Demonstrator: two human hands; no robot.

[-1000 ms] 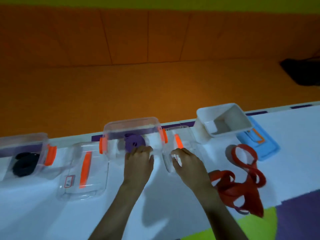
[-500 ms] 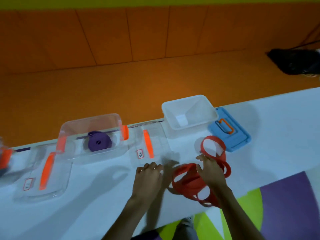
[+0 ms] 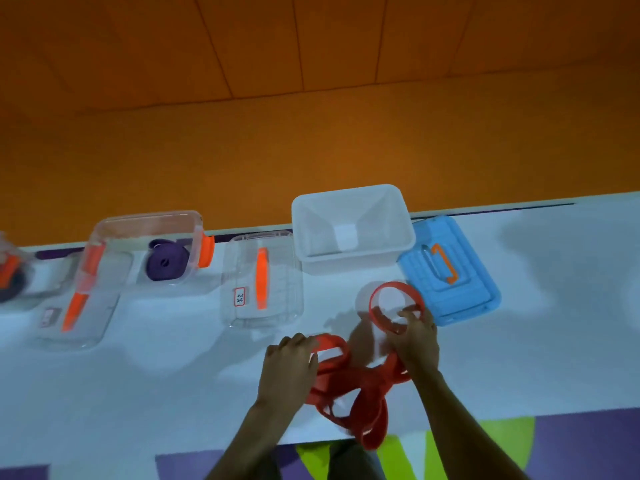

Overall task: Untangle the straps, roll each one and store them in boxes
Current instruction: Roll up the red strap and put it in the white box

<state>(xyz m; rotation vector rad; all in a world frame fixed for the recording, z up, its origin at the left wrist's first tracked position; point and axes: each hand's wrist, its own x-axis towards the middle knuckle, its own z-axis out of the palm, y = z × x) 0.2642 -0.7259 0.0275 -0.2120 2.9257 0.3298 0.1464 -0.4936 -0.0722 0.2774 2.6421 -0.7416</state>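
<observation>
Red strap (image 3: 363, 379) is lying tangled on the white table (image 3: 173, 375), near edge, centre-right, with one loop hanging slightly over the near edge. Left hand (image 3: 291, 362) is sitting on the tangle's left side, fingers curled over the left loop and gripping it; that loop is sticking out just right of the knuckles. Right hand (image 3: 415, 341) is on the tangle's right side, fingers curled and pinching the near-right rim of a round loop that is standing open on the far side of the hand. The rest of the strap is running between the two hands and bunching on the near side of them. The round loop is sitting just near of the white box (image 3: 308, 223) and just left of the blue lid (image 3: 450, 282); can't tell whether it is touching the lid. The white box is standing open at the far edge of the table. Left of it a clear lid (image 3: 277, 306) with an orange handle is lying flat. Further left a clear box (image 3: 145, 220) with orange clips is holding a rolled purple strap (image 3: 167, 263). A second clear lid (image 3: 93, 323) is lying near-left of that box. At the far-left frame edge another box (image 3: 7, 271) is showing only partly, with something dark inside, too cropped to identify.
</observation>
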